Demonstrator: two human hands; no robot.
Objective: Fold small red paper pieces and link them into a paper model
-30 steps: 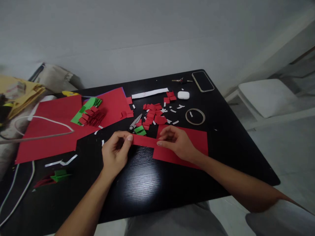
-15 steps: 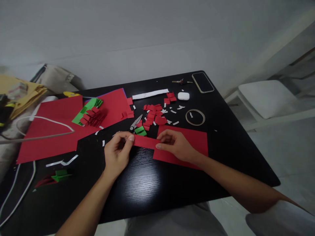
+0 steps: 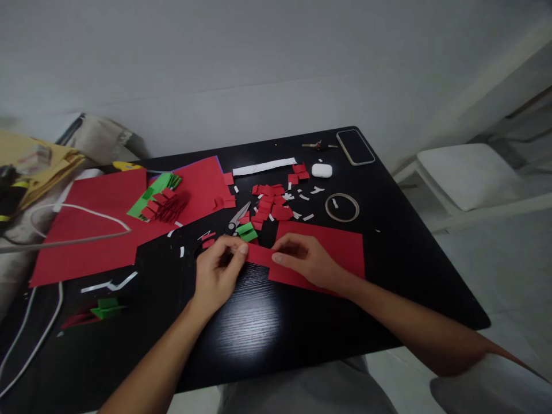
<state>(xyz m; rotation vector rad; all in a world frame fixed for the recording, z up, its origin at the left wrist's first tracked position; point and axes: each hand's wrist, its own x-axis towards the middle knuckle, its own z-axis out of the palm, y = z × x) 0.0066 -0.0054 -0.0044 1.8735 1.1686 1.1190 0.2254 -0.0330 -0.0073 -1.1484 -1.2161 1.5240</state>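
A red paper strip stretches between my two hands, low over the black table. My left hand pinches its left end between thumb and fingers. The right end is held in the closed fingers of my right hand, which hide part of it. Beneath my right hand lies a red paper sheet. Scissors rest just beyond my left hand, partly behind its fingers. Close by are a small folded green paper and a heap of small red paper pieces.
Large red sheets cover the left side, with folded green and red strips on top. A white cable loops at left. Tape ring, white case, keys and phone lie at right.
My left hand has moved right along the strip, closer to my right hand. Less of the strip shows between them. The right hand has barely moved.
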